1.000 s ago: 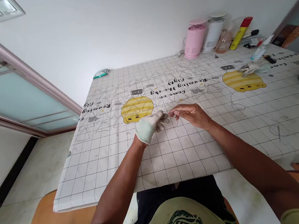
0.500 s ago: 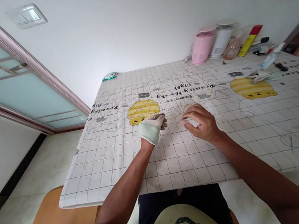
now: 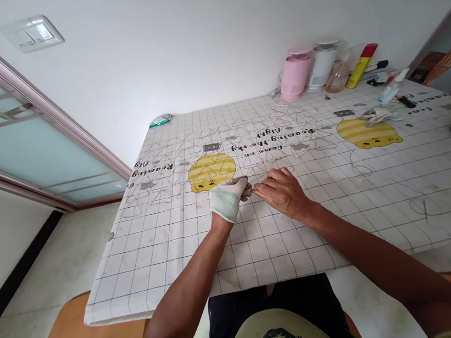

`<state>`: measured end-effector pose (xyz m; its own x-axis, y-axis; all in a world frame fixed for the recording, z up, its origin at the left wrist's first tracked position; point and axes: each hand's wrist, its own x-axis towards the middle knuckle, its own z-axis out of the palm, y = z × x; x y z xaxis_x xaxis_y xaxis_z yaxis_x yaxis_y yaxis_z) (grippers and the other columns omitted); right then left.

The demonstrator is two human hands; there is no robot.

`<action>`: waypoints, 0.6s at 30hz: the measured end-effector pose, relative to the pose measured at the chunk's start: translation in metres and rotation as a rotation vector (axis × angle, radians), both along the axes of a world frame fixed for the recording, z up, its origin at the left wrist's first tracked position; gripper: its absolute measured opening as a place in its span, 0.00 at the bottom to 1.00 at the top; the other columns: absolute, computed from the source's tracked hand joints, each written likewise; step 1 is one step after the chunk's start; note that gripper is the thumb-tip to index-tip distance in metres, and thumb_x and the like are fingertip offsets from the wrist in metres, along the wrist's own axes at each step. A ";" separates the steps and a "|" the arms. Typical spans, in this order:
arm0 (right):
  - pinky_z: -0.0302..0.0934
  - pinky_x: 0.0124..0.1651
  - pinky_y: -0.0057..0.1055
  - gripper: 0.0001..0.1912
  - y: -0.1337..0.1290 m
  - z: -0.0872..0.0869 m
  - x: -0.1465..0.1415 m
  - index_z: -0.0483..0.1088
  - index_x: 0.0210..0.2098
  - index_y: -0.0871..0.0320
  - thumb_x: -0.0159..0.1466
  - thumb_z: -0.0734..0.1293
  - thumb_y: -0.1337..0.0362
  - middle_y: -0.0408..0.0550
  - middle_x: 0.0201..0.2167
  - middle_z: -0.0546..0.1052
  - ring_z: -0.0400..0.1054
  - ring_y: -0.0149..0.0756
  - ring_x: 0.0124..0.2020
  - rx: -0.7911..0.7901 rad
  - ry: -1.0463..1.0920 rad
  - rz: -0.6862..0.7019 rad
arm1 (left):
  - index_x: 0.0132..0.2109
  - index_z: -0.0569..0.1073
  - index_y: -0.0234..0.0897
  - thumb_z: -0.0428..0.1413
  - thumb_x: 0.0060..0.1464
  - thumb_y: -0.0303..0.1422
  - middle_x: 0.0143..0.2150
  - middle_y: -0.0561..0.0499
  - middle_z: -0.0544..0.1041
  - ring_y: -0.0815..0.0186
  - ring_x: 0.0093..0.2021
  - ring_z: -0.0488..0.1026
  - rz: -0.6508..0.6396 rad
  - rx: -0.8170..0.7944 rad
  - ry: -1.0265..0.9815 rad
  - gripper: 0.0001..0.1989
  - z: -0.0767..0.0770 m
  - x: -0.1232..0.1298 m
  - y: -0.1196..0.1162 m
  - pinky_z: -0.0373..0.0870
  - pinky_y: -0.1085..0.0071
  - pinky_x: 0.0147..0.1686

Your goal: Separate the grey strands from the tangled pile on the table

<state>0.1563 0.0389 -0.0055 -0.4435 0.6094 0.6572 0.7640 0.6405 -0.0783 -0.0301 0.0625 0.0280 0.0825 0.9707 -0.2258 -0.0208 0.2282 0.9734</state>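
Observation:
My left hand point(image 3: 231, 195), in a white-and-mint work glove, is closed in a pinch over the middle of the table. My bare right hand point(image 3: 282, 192) is closed just beside it, its fingertips nearly touching the glove. Between the two sets of fingers a short bit of thin wire point(image 3: 253, 189) shows; the rest of it is hidden or too fine to follow. Under the hands spreads a white checked tablecloth point(image 3: 278, 251) printed with yellow balloons and lettering. Thin dark wire-like lines, bent in zigzags, lie across it beyond the hands.
A pink cylinder-shaped device point(image 3: 295, 74) and a white one point(image 3: 322, 65) stand against the wall, beside a bottle point(image 3: 337, 76) and a yellow-red can point(image 3: 361, 66). A spare glove point(image 3: 382, 113) and a spray bottle point(image 3: 393, 86) lie at the right. A green packet point(image 3: 161, 120) sits at the back left corner.
My right hand has moved left and its fingers have closed, meeting the wire close to the left hand. My left hand stays nearly in place. The view has shifted slightly right.

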 end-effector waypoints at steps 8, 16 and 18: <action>0.49 0.37 0.42 0.21 -0.002 -0.002 -0.005 0.69 0.25 0.53 0.76 0.66 0.61 0.45 0.21 0.70 0.60 0.41 0.33 0.035 -0.049 -0.041 | 0.32 0.77 0.34 0.60 0.57 0.29 0.29 0.50 0.77 0.72 0.25 0.71 -0.017 -0.071 -0.031 0.05 0.000 0.002 0.000 0.66 0.76 0.24; 0.49 0.37 0.40 0.18 -0.004 -0.007 -0.003 0.70 0.27 0.55 0.75 0.67 0.69 0.44 0.23 0.70 0.61 0.40 0.33 0.170 -0.161 -0.031 | 0.22 0.51 0.41 0.62 0.46 0.28 0.19 0.60 0.56 0.77 0.19 0.51 -0.216 -0.129 -0.216 0.23 -0.007 0.000 0.003 0.47 0.78 0.19; 0.49 0.37 0.40 0.18 -0.003 -0.007 -0.002 0.70 0.27 0.56 0.74 0.68 0.70 0.44 0.22 0.70 0.61 0.39 0.33 0.211 -0.177 -0.035 | 0.22 0.51 0.41 0.63 0.45 0.29 0.19 0.60 0.57 0.77 0.19 0.51 -0.219 -0.123 -0.215 0.25 -0.008 0.000 0.003 0.48 0.78 0.19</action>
